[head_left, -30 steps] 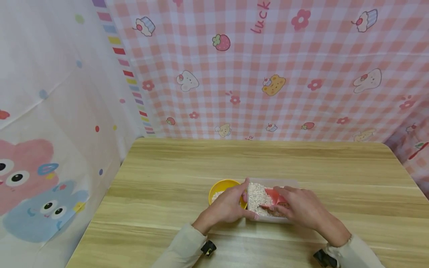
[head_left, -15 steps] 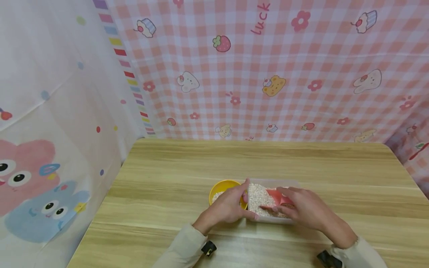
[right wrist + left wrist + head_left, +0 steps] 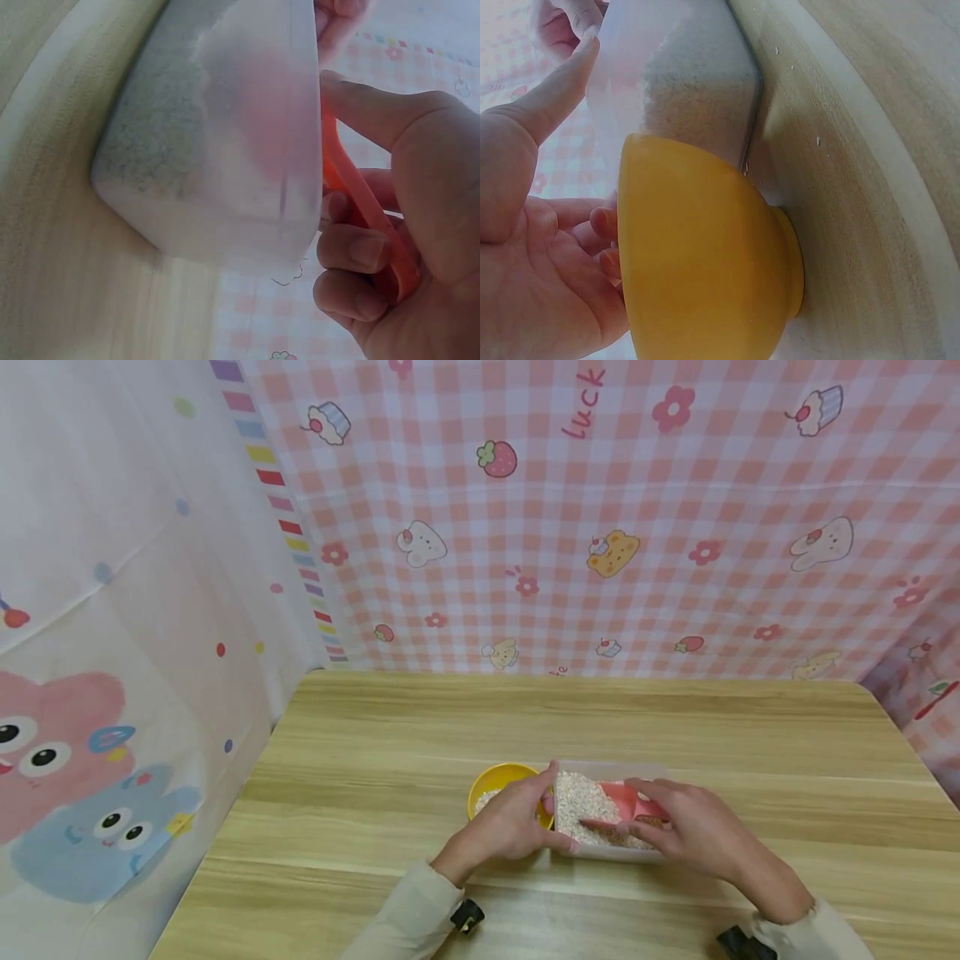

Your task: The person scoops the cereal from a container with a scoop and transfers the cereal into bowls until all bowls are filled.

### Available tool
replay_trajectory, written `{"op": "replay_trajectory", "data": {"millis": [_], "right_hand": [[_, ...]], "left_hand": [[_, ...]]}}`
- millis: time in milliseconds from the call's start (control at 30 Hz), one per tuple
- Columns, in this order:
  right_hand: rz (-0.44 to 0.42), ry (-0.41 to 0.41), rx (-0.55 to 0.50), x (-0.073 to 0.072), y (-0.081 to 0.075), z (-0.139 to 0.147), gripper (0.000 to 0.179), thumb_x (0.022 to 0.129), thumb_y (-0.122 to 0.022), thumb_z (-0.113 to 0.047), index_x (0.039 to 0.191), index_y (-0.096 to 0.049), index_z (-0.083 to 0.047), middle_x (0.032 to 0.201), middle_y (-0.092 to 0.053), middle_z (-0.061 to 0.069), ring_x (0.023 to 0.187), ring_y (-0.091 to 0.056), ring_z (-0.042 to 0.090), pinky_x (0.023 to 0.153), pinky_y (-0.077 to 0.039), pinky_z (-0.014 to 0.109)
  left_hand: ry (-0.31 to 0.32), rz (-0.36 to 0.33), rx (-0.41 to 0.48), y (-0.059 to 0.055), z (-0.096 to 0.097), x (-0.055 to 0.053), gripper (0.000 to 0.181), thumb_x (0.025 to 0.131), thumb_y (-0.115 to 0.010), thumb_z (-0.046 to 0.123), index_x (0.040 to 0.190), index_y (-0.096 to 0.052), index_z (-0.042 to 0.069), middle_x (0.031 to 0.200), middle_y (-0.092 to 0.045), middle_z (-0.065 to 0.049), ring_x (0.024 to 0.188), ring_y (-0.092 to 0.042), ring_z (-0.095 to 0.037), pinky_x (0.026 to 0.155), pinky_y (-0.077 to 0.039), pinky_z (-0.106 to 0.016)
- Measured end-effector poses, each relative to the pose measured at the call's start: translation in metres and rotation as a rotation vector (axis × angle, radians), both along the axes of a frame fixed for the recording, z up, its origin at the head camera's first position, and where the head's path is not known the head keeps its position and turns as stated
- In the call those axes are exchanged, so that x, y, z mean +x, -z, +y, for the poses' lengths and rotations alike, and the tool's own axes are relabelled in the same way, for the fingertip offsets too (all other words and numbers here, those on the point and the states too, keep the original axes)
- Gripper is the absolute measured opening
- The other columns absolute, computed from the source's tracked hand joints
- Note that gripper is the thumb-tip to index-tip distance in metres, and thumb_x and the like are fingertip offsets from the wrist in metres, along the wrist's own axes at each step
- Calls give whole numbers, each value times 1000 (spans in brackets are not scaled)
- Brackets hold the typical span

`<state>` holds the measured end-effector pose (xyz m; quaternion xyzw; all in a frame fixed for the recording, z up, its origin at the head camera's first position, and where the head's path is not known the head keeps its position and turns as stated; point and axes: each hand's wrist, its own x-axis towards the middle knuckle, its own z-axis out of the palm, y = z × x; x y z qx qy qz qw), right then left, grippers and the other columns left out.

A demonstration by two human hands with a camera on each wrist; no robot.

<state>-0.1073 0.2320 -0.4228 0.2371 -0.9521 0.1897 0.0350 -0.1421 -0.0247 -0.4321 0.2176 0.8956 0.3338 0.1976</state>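
Note:
A translucent plastic box [image 3: 611,854] of pale oat flakes [image 3: 583,797] sits on the table. My left hand [image 3: 512,821] grips its left end, thumb at the near side and fingers toward the far side. That hand overlaps a yellow bowl [image 3: 498,768] standing against the box, with some flakes inside; in the left wrist view its fingers lie right at the bowl's [image 3: 697,255] rim. My right hand [image 3: 697,827] holds a coral-red scoop [image 3: 617,793] inside the box, its blade partly in the flakes. The right wrist view shows fingers curled round the scoop's handle [image 3: 364,199].
The wooden table [image 3: 390,727] extends around the box and bowl, with a few stray flakes [image 3: 817,141] near the box. Behind it hangs a pink checked cloth [image 3: 555,502], and a white printed cloth [image 3: 150,568] hangs on the left.
My right hand has shifted a little to the right with the scoop, and more of the red blade shows. The left hand, box and bowl have stayed in place.

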Motion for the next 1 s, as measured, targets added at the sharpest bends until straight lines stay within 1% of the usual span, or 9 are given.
{"op": "replay_trajectory", "data": {"millis": [100,267,400,500,633,767,867,933,1000], "right_hand": [[23,3,-21,1,2,1,51,83,-79,-31,125,-66,-5,109,-72,5,79,-56,4,68,-51,34],[48,2,-66,2,7,2,51,83,-80,-29,126,-66,-5,106,-72,3,76,-52,4,67,-48,30],[63,-1,-84,3,11,2,51,83,-80,-28,127,-65,-5,107,-72,5,80,-57,6,69,-51,32],[90,-4,-94,3,15,2,51,82,-81,-27,126,-66,-6,110,-72,6,88,-64,11,74,-55,37],[128,-8,-118,4,18,1,52,81,-82,-25,126,-66,-6,110,-72,7,92,-67,16,75,-56,40],[134,-4,-164,4,22,2,52,81,-82,-24,127,-66,-6,110,-72,7,86,-63,9,71,-54,34],[128,-3,-208,3,25,4,51,82,-82,-23,127,-65,-5,110,-72,6,78,-55,4,67,-49,28],[137,-2,-226,2,27,5,51,81,-82,-21,127,-65,-5,110,-72,6,78,-55,4,67,-49,27],[143,-3,-243,2,29,6,51,81,-82,-19,127,-65,-4,110,-72,8,75,-52,4,65,-47,26]], "left_hand": [[-1,-3,0,0,0,0,111,73,-87,41,158,-22,12,90,-54,4,64,-38,-9,59,-36,-22],[2,3,0,1,0,0,111,73,-87,41,158,-22,12,91,-54,4,64,-38,-9,59,-36,-21],[-2,-1,5,1,0,0,110,73,-87,41,158,-23,12,91,-54,3,64,-39,-9,59,-36,-21],[-7,-10,8,0,-1,0,110,73,-87,41,158,-23,13,90,-54,3,64,-39,-9,58,-36,-22],[-12,-17,12,0,-1,1,110,73,-87,41,158,-23,13,91,-54,3,64,-39,-10,58,-36,-22],[-11,-18,18,1,-2,1,111,73,-87,41,159,-22,14,91,-55,4,63,-39,-10,58,-36,-22],[-9,-16,19,1,-2,1,111,73,-87,41,159,-22,15,91,-55,3,63,-39,-10,58,-36,-21],[-10,-17,17,1,-2,1,111,73,-87,41,159,-21,16,92,-55,3,63,-38,-10,57,-36,-21],[-10,-18,13,1,-2,1,111,73,-86,41,159,-21,16,92,-56,3,63,-38,-10,57,-36,-21]]}}
